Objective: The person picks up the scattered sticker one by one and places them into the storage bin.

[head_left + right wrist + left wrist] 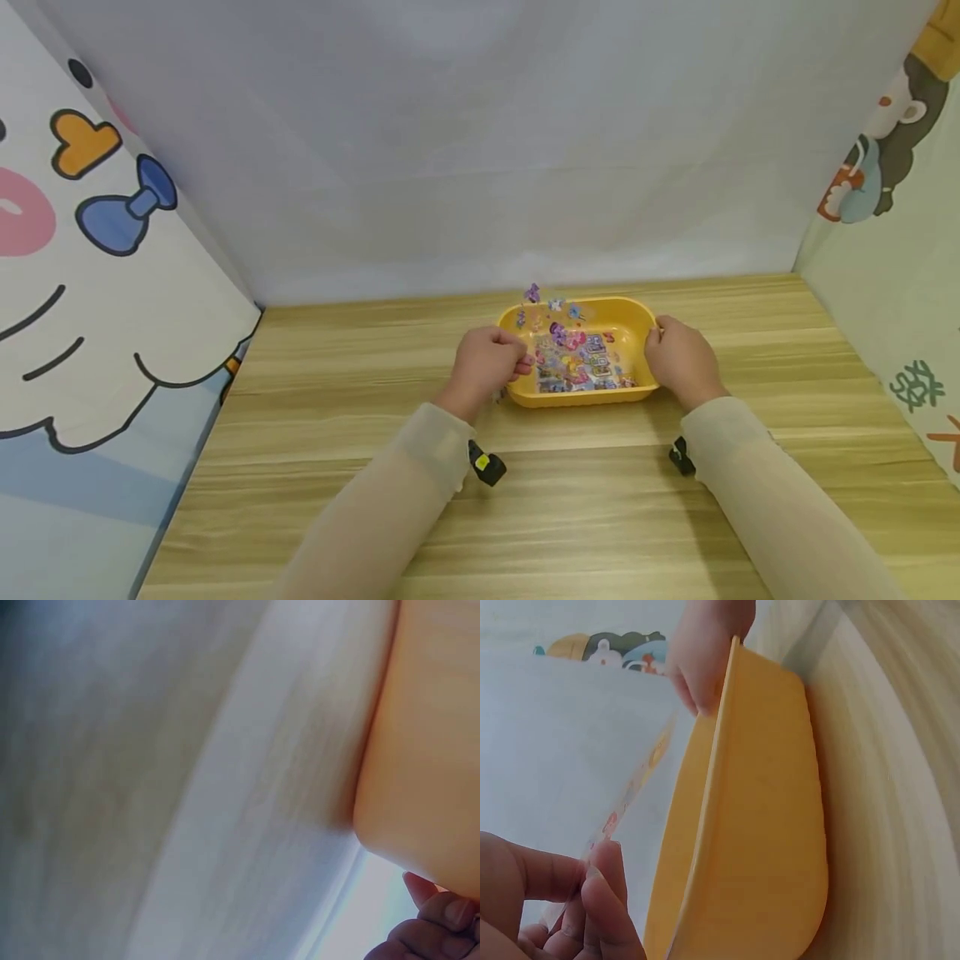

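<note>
My left hand (pixel 489 360) pinches a thin transparent sticker sheet (pixel 615 819) between thumb and fingers, above the left side of a yellow plastic basin (pixel 585 400). Purple and blue cartoon stickers (pixel 556 305) show on the clear sheet, which stands tilted over the rim. With curled fingers, my right hand (pixel 681 358) grips the basin's right end. Inside the basin lie more colourful sticker sheets (pixel 597 367), partly seen through the raised one. The right wrist view has the basin's outer wall (pixel 427 750) and several curled fingertips (pixel 439 930) at its edge.
The basin stands on a wood-grain table (pixel 360 375) near its back edge. Behind it hangs a plain pale cloth (pixel 480 167). Printed cartoon cloths close off the left and right sides. A black wrist device (pixel 487 465) with a yellow mark sits under the left cuff.
</note>
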Tool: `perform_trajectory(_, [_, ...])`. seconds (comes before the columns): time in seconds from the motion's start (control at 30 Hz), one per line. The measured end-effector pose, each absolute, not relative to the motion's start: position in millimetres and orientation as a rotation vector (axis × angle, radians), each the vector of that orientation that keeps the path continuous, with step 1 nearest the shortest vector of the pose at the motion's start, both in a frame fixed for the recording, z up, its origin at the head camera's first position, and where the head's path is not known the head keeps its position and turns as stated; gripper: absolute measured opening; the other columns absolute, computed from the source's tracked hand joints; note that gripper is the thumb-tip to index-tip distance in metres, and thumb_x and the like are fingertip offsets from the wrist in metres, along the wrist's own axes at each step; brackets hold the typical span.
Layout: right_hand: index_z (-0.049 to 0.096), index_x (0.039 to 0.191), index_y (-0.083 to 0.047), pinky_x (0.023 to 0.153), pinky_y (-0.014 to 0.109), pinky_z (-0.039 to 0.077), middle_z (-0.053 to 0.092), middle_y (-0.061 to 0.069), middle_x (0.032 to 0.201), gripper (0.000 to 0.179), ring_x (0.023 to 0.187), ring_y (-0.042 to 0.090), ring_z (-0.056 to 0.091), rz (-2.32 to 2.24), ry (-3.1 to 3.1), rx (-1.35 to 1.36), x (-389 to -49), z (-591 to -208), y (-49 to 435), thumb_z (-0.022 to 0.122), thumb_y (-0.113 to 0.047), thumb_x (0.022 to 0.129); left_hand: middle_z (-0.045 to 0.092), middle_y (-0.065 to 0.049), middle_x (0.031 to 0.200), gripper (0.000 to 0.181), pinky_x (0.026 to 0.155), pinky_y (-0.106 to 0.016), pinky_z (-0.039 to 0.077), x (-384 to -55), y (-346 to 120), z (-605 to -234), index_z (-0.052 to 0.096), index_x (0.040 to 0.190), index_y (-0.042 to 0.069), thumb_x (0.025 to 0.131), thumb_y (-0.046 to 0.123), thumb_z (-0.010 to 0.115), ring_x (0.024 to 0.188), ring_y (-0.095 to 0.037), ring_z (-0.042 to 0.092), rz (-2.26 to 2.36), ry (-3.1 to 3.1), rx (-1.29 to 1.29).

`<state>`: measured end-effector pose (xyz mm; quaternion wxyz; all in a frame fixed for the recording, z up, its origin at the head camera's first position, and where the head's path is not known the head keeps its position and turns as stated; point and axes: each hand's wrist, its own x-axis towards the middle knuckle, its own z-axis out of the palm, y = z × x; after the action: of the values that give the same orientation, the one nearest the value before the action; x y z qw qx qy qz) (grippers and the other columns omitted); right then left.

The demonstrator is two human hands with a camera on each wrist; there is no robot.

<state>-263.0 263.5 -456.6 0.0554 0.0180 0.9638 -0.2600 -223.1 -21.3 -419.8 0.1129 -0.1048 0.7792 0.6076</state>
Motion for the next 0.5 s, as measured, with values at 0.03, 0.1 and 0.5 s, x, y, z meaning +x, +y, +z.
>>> perform_trajectory(0.03, [0.041,0.147,0.014,0.107,0.065,0.039,0.05,0.036,0.142,0.054,0.126,0.052,0.052,-0.79,2.926,0.053,-263,-457,264,0.03,-0.023,0.109,0.074,-0.006,0.089,0.013,0.082,-0.043,0.06,-222,-18,-421,0.072,0.106,0.004,0.103,0.014,0.063,0.079,-0.019,0.073,1.769,2.293,-0.304])
perform_trajectory(0.1, [0.041,0.147,0.014,0.106,0.065,0.039,0.05,0.036,0.142,0.054,0.126,0.052,0.053,-0.792,2.926,0.052,-263,-457,264,0.03,-0.023,0.109,0.074,-0.005,0.089,0.015,0.078,-0.038,0.06,-220,-12,-423,0.073,0.107,0.004,0.102,0.014,0.063,0.08,-0.018,0.073,1.747,2.306,-0.297])
perform_trajectory(0.5, [0.042,0.147,0.015,0.107,0.065,0.039,0.049,0.036,0.143,0.054,0.127,0.053,0.051,-0.781,2.931,0.047,-263,-456,265,0.03,-0.023,0.109,0.073,-0.002,0.083,0.012,0.066,-0.035,0.058,-221,3,-424,0.074,0.096,0.009,0.1,0.014,0.064,0.082,-0.023,0.074,1.686,2.402,-0.265])
